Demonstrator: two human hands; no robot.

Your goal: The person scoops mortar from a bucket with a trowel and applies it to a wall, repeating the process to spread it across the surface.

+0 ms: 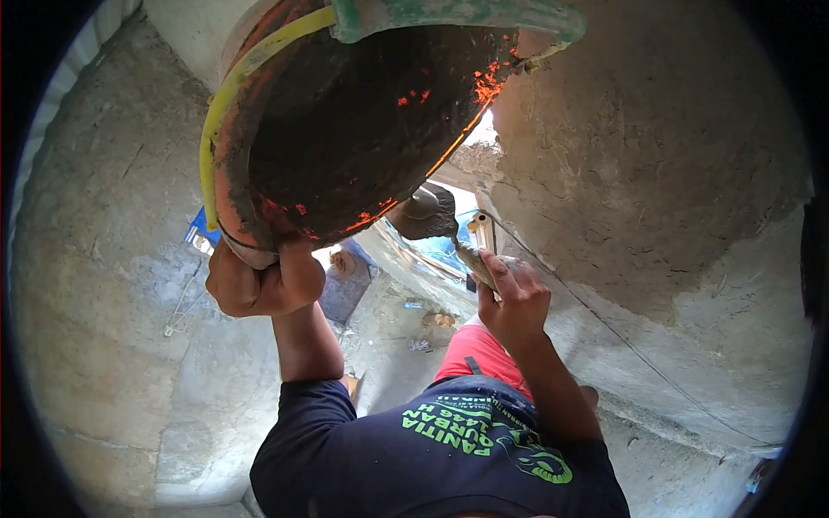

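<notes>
My left hand is closed around the near rim of a worn orange bucket. The bucket is tilted, its mouth facing me, and its inner wall is coated in dark mortar. A yellow bail with a green sleeve arches over its far side. In my right hand is a trowel, gripped by its handle with the fingers wrapped round it. Dark mortar clings to the trowel's blade, which is just beside the bucket's lower right rim. Part of the blade is hidden behind the bucket.
On the right stands a wall with a wet, darker plaster patch above paler plaster. A thin cord runs along it. A grey wall rises on the left. Far below, the floor holds scattered debris and blue sheeting.
</notes>
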